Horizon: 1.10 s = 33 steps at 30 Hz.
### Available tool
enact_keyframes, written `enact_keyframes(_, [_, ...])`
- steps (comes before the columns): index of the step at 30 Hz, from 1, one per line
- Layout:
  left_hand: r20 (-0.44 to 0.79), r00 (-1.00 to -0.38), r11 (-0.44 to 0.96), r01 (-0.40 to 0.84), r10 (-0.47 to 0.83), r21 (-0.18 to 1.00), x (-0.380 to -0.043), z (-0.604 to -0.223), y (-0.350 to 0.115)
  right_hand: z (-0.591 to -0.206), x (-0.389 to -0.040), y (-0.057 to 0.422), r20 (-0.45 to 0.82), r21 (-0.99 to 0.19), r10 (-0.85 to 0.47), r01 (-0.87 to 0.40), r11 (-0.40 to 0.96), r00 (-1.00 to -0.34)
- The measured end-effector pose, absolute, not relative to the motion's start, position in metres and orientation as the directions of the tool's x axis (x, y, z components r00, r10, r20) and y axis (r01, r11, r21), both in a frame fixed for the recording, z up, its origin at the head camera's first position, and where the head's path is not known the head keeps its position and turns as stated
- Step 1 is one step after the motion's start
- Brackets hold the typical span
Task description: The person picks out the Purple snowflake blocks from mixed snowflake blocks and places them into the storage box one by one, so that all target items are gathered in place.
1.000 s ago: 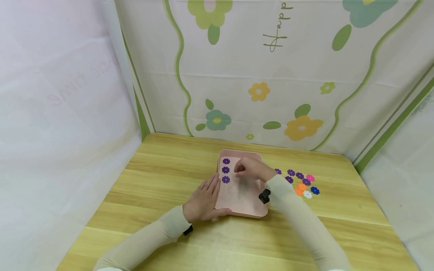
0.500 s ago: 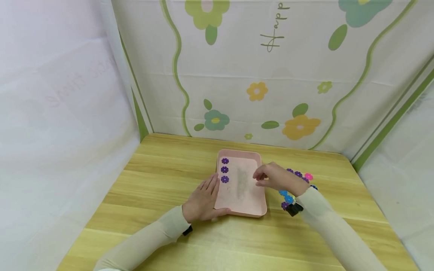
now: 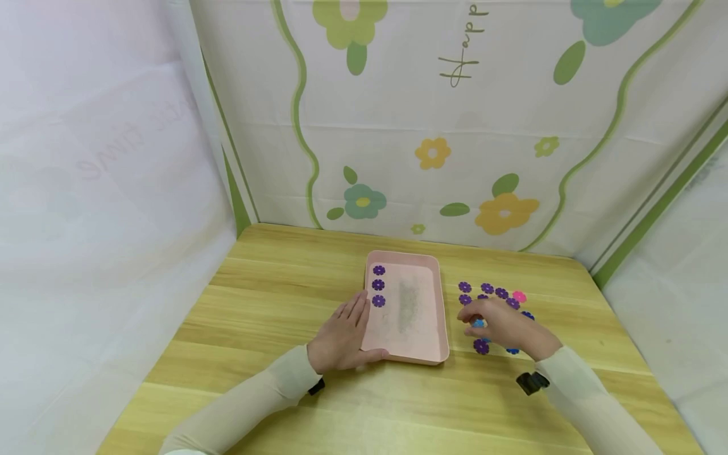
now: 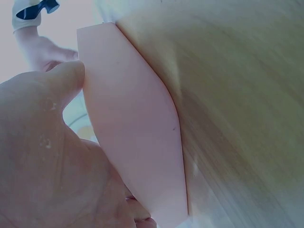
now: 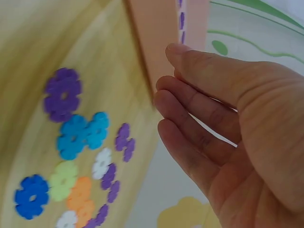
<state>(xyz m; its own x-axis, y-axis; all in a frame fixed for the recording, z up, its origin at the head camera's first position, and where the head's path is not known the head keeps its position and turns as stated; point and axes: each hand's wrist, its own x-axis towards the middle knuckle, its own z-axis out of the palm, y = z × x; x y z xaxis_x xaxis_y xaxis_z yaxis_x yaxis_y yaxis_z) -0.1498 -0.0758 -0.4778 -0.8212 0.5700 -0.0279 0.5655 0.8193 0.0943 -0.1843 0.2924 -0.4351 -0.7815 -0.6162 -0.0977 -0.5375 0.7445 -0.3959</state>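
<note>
A pink tray (image 3: 418, 347) stands on the table with a column of 3 purple flower-shaped plastic pieces (image 3: 378, 285) along its left side. My left hand (image 3: 340, 335) rests against the tray's left edge and near corner, fingers straight. In the left wrist view, the thumb (image 4: 69, 78) touches the rim of the tray wall (image 4: 135, 109). My right hand (image 3: 497, 322) hovers over the loose flower pieces right of the tray, its fingers bent and apart from the thumb, holding nothing. Under it lie light-blue pieces (image 5: 73, 137) and a purple piece (image 5: 62, 95).
More loose flower pieces lie spread beside the tray: a pink one (image 3: 519, 296), a dark-blue one (image 5: 32, 196), a yellow-green one (image 5: 63, 180), orange ones (image 5: 79, 192) and white ones (image 5: 102, 163). A flower-print cloth (image 3: 398, 107) hangs behind the wooden table (image 3: 273, 278).
My right hand has moved from over the tray rightward and nearer, to above the loose flower pieces. The left hand, the tray and the purple column have stayed put.
</note>
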Motion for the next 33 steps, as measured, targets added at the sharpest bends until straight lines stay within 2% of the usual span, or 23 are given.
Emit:
enact_keyframes(10, [-0.021, -0.823, 0.820, 0.563, 0.568, 0.104, -0.151, -0.479, -0.076, -0.461, -0.167, 0.313, -0.112, -0.378, -0.568, -0.494, 0.783, -0.815])
enact_keyframes(17, [-0.018, -0.822, 0.818, 0.564, 0.570, 0.113, -0.150, -0.478, -0.077, -0.475, -0.168, 0.320, -0.124, -0.360, -0.540, -0.470, 0.806, -0.832])
enact_keyframes(29, [-0.008, -0.821, 0.815, 0.565, 0.571, 0.125, -0.150, -0.478, -0.078, -0.474, -0.179, 0.322, -0.153, -0.453, -0.560, -0.445, 0.772, -0.814])
enact_keyframes(33, [-0.012, -0.820, 0.815, 0.567, 0.572, 0.122, -0.149, -0.478, -0.077, -0.472, -0.182, 0.321, -0.157, -0.493, -0.595, -0.459, 0.739, -0.788])
